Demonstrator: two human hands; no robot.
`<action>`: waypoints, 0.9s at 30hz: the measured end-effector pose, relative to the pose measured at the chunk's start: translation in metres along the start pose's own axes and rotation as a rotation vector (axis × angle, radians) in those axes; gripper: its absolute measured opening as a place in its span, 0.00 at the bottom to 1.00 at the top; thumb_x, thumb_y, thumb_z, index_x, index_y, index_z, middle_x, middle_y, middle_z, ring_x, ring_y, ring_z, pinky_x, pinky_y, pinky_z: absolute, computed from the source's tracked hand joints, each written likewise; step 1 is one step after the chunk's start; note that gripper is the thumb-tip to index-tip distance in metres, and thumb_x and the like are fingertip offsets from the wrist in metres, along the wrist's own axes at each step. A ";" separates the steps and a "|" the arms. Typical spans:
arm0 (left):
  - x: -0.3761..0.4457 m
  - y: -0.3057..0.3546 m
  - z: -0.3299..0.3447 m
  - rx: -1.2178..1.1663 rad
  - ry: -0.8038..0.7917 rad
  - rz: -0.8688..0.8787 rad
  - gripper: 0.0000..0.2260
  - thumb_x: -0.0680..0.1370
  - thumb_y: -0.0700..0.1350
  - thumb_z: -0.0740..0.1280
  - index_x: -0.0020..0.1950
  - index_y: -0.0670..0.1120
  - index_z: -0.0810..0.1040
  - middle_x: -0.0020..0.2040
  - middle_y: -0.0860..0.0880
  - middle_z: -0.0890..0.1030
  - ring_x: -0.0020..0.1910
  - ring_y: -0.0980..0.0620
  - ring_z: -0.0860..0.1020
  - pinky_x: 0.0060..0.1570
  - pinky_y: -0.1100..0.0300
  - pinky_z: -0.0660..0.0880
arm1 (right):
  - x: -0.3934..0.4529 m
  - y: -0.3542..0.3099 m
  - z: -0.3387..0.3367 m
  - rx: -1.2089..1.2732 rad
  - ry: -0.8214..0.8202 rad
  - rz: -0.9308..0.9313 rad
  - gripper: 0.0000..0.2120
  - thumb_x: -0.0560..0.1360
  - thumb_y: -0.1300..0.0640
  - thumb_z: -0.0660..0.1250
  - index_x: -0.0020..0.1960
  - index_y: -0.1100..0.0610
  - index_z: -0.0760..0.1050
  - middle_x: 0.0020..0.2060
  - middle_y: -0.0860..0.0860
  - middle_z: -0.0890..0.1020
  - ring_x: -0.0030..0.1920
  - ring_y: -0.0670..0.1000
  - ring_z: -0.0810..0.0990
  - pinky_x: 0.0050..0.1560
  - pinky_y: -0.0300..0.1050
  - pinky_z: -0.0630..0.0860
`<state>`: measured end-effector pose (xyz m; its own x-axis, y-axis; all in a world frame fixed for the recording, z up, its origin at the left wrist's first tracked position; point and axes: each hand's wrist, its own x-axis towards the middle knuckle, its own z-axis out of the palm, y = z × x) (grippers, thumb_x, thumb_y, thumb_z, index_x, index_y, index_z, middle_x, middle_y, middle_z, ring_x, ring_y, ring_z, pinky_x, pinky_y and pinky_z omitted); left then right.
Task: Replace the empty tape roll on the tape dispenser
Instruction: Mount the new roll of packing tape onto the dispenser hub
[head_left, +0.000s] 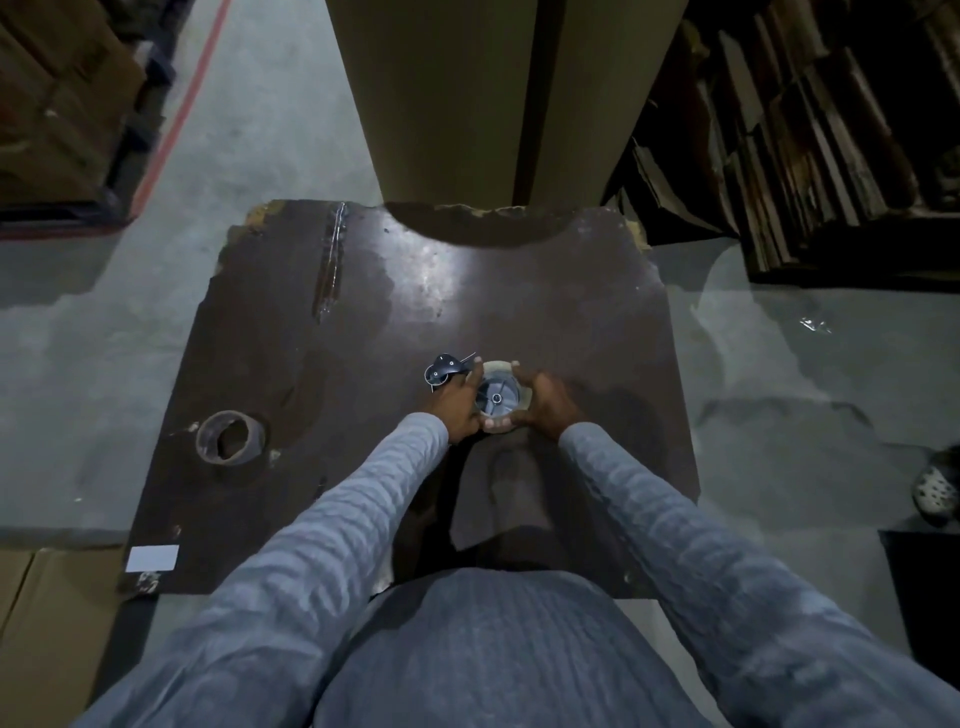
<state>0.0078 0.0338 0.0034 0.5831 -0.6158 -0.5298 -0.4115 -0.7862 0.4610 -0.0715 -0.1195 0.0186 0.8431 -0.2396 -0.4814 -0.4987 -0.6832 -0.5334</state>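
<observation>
Two hands, the left hand (457, 402) and right hand (548, 408), are curling around the tape roll (500, 397) on the tape dispenser (444, 370), mid-counter (519, 291). It is probably feeling light and stiff, so holding its round outside edge is working best.

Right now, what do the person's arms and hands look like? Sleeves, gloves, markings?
Both arms wear long grey-blue knitted sleeves with a ribbed, cable-like texture, ending at the wrists. The same knit covers the torso. The left hand and right hand are bare: no gloves, and no rings, watch or markings visible in this dim view.
</observation>
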 end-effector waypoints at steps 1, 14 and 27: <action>0.001 -0.001 0.000 0.005 -0.005 0.004 0.42 0.77 0.40 0.68 0.83 0.42 0.43 0.81 0.40 0.56 0.80 0.40 0.57 0.78 0.50 0.59 | 0.001 0.001 0.001 -0.011 0.002 0.011 0.41 0.67 0.52 0.80 0.76 0.54 0.68 0.68 0.56 0.78 0.69 0.57 0.77 0.68 0.51 0.74; -0.008 0.005 -0.009 0.038 -0.025 0.000 0.41 0.76 0.39 0.69 0.83 0.42 0.48 0.78 0.39 0.63 0.76 0.38 0.66 0.73 0.49 0.67 | -0.015 0.001 0.009 0.096 0.095 -0.010 0.33 0.63 0.49 0.82 0.64 0.58 0.78 0.55 0.56 0.85 0.57 0.56 0.83 0.58 0.52 0.80; -0.011 -0.001 0.003 0.110 0.054 -0.006 0.42 0.72 0.50 0.73 0.81 0.45 0.55 0.77 0.43 0.65 0.73 0.38 0.69 0.65 0.44 0.75 | 0.006 -0.002 -0.005 -0.093 -0.071 -0.086 0.46 0.64 0.54 0.82 0.77 0.60 0.66 0.69 0.59 0.77 0.70 0.56 0.76 0.70 0.45 0.72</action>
<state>-0.0003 0.0409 0.0061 0.6214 -0.6101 -0.4915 -0.4806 -0.7923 0.3759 -0.0649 -0.1230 0.0204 0.8640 -0.1297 -0.4866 -0.4014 -0.7609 -0.5099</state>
